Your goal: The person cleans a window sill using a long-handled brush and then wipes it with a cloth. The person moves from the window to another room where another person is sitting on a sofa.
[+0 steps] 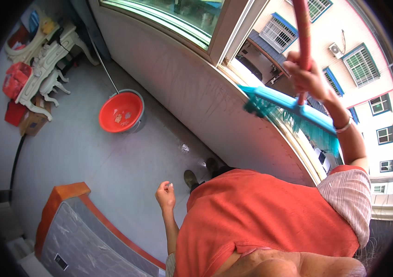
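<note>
My right hand (309, 76) is wrapped round the red handle of a broom (293, 105), raised at the open window on the right. The broom's head is blue with teal bristles, which hang down over the window sill (293, 131). Its handle runs up and out of view at the top. My left hand (165, 196) is held low over the grey floor, with curled fingers and nothing visible in them.
A red basin (113, 113) with scraps in it sits on a grey bucket (137, 125), with a long pole (104, 64) beside it. An ornate white dressing table (44, 60) stands at the far left. A plastic-wrapped mattress (85, 240) in an orange-brown frame lies at the near left.
</note>
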Tool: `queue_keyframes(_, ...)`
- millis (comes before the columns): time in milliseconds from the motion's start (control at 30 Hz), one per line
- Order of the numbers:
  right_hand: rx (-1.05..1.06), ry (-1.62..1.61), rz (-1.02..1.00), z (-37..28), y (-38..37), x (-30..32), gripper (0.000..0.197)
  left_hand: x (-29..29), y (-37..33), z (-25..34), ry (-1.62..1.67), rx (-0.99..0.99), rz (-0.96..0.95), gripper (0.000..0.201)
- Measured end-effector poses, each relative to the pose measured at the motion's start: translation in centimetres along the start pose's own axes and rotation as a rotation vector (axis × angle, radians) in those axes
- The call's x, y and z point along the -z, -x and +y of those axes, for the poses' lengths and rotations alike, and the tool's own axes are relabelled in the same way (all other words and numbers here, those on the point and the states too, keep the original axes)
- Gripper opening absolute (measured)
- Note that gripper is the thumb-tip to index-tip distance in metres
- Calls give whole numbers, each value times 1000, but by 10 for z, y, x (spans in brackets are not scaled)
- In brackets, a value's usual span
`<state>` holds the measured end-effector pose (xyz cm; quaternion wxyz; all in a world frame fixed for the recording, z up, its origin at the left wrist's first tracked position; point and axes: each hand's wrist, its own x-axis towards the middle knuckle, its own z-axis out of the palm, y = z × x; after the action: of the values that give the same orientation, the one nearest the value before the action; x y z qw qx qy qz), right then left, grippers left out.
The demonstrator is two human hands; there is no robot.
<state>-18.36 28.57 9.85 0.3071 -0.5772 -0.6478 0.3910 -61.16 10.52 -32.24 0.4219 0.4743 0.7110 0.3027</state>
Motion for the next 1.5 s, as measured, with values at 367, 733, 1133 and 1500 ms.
queue_keyframes(367,453,-182,51,-27,-3,56,27,-3,-55,41,-45,-108,3,23)
queue_keyframes(733,124,-138,52,47,-27,44,28,-55,-49,74,-76,-118,-157,25)
queue_keyframes(1133,381,-425,395,31,-47,122,22,-94,-159,400,-14,-967,178,88)
queue_keyframes(1500,474,-738,258,49,-208,132,22,-158,-232,516,476,-1366,418,93)
